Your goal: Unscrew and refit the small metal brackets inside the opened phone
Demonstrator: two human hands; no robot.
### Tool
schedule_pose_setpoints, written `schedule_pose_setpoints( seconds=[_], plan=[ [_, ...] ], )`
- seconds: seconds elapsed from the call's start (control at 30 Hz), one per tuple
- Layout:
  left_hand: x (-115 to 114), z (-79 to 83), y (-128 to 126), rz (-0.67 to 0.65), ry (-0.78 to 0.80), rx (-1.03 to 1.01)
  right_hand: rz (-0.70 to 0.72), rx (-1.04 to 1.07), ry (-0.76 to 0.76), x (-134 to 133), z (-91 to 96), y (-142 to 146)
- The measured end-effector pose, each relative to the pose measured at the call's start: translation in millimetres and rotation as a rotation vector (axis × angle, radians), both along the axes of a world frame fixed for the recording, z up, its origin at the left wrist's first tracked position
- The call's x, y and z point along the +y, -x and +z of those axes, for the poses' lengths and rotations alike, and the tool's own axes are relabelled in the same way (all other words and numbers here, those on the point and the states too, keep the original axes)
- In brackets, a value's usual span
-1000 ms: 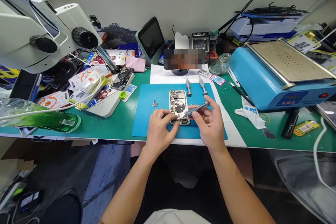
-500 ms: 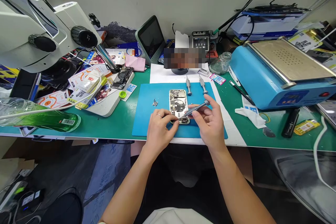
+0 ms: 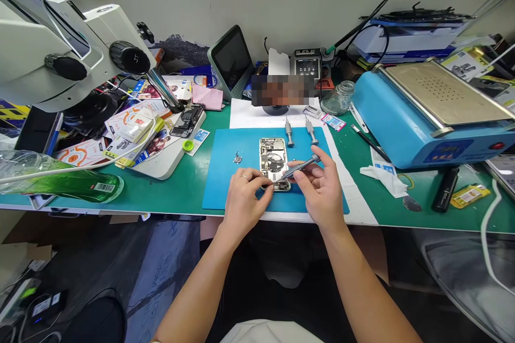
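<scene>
Both hands work over an opened phone (image 3: 274,163) lying on the blue mat (image 3: 225,177). Closed around a screwdriver (image 3: 300,166), the right hand (image 3: 322,193) sets its tip on the phone's lower end; the left hand (image 3: 242,201) pinches that end's edge.

**Phone** (image 3: 274,163): one. Opened, its inside facing up, with silver metal shields, a dark round part near the middle and a pale frame. It lies flat at the middle of the blue mat (image 3: 229,182), long axis pointing away from the person. Its near left edge is pinched by the left hand (image 3: 243,201).

**Screwdriver** (image 3: 300,167): one. Slim, grey metal. Held in the fingers of the right hand (image 3: 322,193) at a low tilt, cap end up and to the right, tip down and to the left over the phone's near end. Contact of tip with phone cannot be told.
</scene>
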State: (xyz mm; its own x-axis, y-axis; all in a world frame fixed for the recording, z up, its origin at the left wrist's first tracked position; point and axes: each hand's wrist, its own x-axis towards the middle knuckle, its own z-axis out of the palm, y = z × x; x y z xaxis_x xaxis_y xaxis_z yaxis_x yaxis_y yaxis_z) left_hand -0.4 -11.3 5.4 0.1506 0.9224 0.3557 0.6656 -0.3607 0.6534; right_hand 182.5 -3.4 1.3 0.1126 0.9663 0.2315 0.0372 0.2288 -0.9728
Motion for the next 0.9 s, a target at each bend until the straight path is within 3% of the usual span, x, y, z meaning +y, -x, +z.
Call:
schedule_pose_setpoints(
  seconds=[0.9],
  plan=[
    [-2.2, -2.3, 0.5, 0.008, -0.052, 0.042, 0.016, 0.005, -0.01, 0.9, -3.0, 0.5]
  ],
)
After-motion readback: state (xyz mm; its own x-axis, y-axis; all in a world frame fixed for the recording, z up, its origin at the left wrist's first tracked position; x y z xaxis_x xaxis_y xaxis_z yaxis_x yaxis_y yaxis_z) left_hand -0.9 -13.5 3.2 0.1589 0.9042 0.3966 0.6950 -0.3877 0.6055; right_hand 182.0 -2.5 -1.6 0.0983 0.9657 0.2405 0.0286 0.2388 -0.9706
